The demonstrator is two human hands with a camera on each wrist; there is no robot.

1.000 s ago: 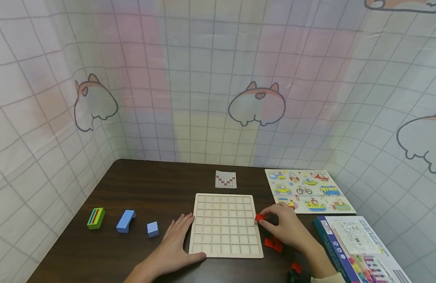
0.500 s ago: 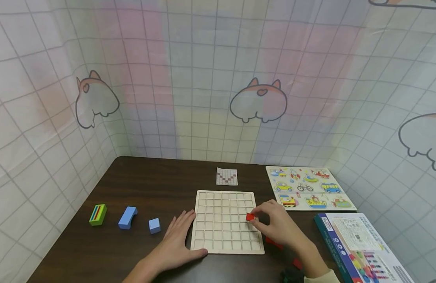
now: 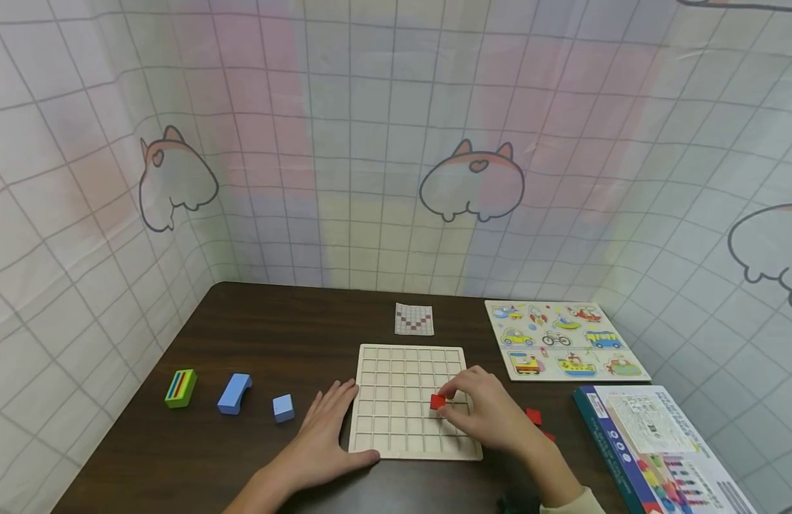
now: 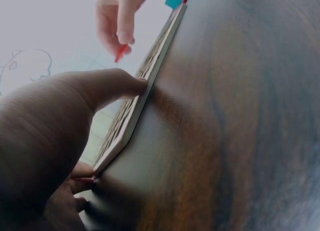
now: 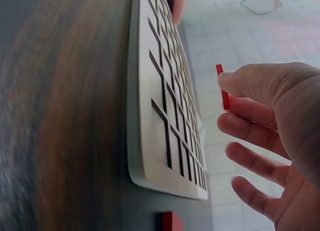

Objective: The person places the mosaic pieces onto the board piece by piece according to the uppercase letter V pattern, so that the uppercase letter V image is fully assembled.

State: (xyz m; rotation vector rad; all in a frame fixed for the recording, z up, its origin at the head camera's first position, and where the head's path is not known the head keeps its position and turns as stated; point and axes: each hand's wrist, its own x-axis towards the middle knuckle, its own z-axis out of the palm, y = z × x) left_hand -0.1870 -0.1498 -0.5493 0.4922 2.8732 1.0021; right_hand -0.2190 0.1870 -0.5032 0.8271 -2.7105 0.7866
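Observation:
A pale wooden grid board (image 3: 396, 407) with square cells lies on the dark table. My left hand (image 3: 319, 442) rests at its left side, fingers spread, with the thumb on the near edge; the left wrist view shows the thumb (image 4: 120, 84) touching the rim. Between thumb and fingertips my right hand (image 3: 492, 414) pinches a thin red square tile (image 3: 437, 402) above the right half of the board. In the right wrist view this tile (image 5: 223, 88) is held clear of the grid. Loose red tiles (image 3: 534, 416) lie right of the board, partly hidden by the right hand.
Behind the board lies a small patterned card (image 3: 414, 320). A picture puzzle board (image 3: 566, 339) and a boxed set (image 3: 659, 442) stand at right. Blue cube (image 3: 283, 407), blue arch block (image 3: 234, 394) and green striped block (image 3: 180, 388) sit left. A dark object (image 3: 518, 500) is at the front edge.
My right hand has carried the red tile leftward from beside the board to over its right half. The left hand has stayed at the board's left side.

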